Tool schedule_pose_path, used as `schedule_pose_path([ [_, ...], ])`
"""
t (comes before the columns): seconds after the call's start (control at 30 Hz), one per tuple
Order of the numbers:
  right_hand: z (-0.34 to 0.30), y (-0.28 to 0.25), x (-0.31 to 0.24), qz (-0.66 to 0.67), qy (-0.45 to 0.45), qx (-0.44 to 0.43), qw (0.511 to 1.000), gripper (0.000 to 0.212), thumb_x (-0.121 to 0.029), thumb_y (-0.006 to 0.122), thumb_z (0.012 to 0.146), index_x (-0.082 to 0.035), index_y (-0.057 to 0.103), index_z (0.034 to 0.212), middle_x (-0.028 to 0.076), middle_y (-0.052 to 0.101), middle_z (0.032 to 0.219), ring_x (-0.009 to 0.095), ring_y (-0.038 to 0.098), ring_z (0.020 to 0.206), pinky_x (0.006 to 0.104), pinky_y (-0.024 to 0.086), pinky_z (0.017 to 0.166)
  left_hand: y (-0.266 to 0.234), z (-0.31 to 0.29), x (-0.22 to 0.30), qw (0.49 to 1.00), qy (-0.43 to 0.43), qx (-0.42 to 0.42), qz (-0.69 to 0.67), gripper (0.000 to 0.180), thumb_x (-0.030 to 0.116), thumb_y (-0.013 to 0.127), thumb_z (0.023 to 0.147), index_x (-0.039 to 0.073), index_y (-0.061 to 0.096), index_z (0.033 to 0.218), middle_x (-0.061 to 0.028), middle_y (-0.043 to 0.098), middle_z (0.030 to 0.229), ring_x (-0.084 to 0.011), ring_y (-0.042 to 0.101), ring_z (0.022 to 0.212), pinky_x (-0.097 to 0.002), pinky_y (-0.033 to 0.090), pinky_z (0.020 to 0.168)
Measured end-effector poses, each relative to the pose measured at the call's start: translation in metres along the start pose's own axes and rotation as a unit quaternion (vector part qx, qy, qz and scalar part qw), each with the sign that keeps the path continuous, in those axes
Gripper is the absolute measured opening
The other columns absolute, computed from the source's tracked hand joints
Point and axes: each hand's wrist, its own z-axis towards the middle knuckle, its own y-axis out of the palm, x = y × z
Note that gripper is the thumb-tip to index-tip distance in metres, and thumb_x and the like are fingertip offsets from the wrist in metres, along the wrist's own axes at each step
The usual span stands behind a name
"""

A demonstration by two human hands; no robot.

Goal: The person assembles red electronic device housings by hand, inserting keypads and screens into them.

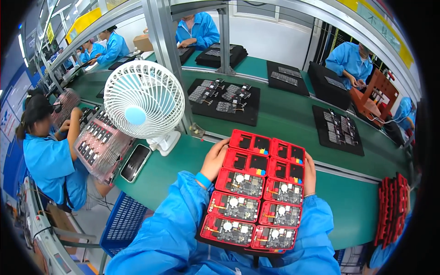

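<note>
Between my hands is a black tray (207, 240) with two columns of red plastic cases (249, 153) lying on it. The cases nearest me each hold a circuit board (247, 184) with a round white part. The far cases show black insides and small blue and yellow pieces, with no board in them. My left hand (213, 161), a blue band at its wrist, is closed on the left side near the far end. My right hand (310, 176) grips the right side, its fingers partly hidden. The loaded tray is above the near edge of the green bench.
A white fan (144, 101) and a phone (135, 163) stand left on the bench (160, 183). Beyond a metal rail, a green conveyor (284, 123) carries black mats with boards (224, 101). A blue basket (121, 224) is lower left; stacked red cases (392, 211) are far right. Co-workers sit around.
</note>
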Motion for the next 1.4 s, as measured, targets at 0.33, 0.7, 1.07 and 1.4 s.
schedule_pose_path([
  [0.33, 0.003, -0.003, 0.003, -0.007, 0.017, 0.000, 1.000, 0.036, -0.023, 0.044, 0.103, -0.003, 0.051, 0.133, 0.006, 0.056, 0.126, 0.012, 0.053, 0.113, 0.0248, 0.044, 0.095, -0.001, 0.001, 0.009, 1.000, -0.004, -0.002, 0.024, 0.039, 0.021, 0.047, 0.100, -0.002, 0.052, 0.131, -0.0161, 0.060, 0.123, -0.0200, 0.057, 0.112, -0.0302, 0.045, 0.097],
  [0.7, 0.008, -0.012, 0.011, 0.008, 0.008, 0.001, 1.000, 0.035, -0.020, 0.045, 0.103, -0.003, 0.050, 0.133, 0.005, 0.057, 0.125, 0.010, 0.055, 0.109, 0.0238, 0.047, 0.091, 0.001, 0.003, -0.003, 1.000, -0.001, 0.002, -0.007, 0.038, 0.023, 0.047, 0.100, -0.001, 0.054, 0.129, -0.0168, 0.059, 0.124, -0.0234, 0.057, 0.115, -0.0314, 0.043, 0.098],
  [1.07, 0.006, -0.006, 0.005, 0.008, 0.014, 0.006, 1.000, 0.035, -0.022, 0.046, 0.102, -0.004, 0.051, 0.131, 0.006, 0.057, 0.123, 0.010, 0.056, 0.107, 0.0237, 0.047, 0.090, 0.001, 0.002, 0.002, 1.000, 0.001, 0.005, 0.016, 0.037, 0.021, 0.046, 0.099, -0.001, 0.054, 0.128, -0.0175, 0.059, 0.124, -0.0249, 0.057, 0.115, -0.0321, 0.043, 0.099],
  [1.4, 0.004, -0.005, 0.001, -0.008, 0.014, 0.006, 1.000, 0.037, -0.022, 0.047, 0.102, -0.003, 0.049, 0.134, 0.007, 0.056, 0.126, 0.012, 0.054, 0.111, 0.0246, 0.045, 0.093, 0.003, 0.000, 0.013, 1.000, -0.012, -0.004, 0.006, 0.037, 0.020, 0.045, 0.100, -0.001, 0.054, 0.129, -0.0165, 0.060, 0.124, -0.0232, 0.057, 0.115, -0.0312, 0.043, 0.098],
])
